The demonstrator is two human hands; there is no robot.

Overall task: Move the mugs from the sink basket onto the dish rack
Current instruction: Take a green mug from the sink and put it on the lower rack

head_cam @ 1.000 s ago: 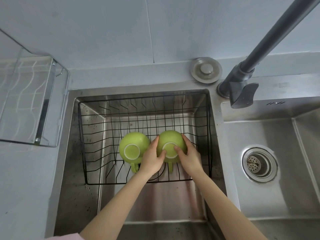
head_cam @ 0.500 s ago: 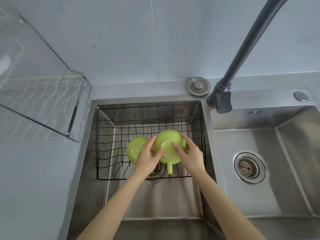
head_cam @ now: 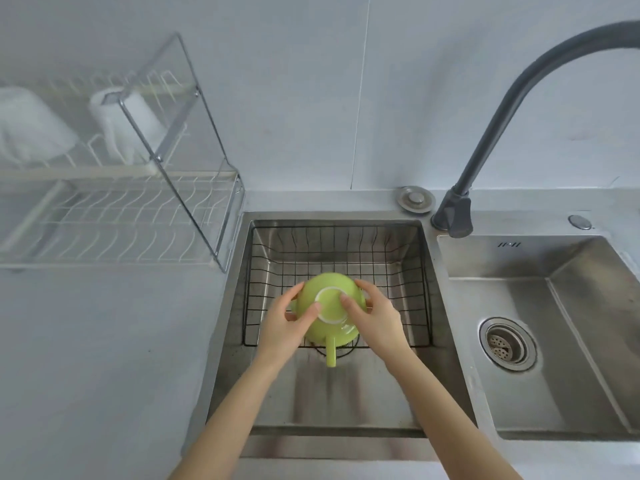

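Gripping one upturned green mug (head_cam: pixel 329 311) above the sink basket (head_cam: pixel 408 271), left hand (head_cam: pixel 287 325) and right hand (head_cam: pixel 375 317) both close on it; white dish rack (head_cam: pixel 114 216) holds no green mug yet.

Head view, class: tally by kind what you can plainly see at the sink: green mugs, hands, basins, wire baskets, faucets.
Green mug: 1
Hands: 2, left hand and right hand
Basins: 2, left basin and right basin
Wire basket: 1
Faucet: 1
Total: 7
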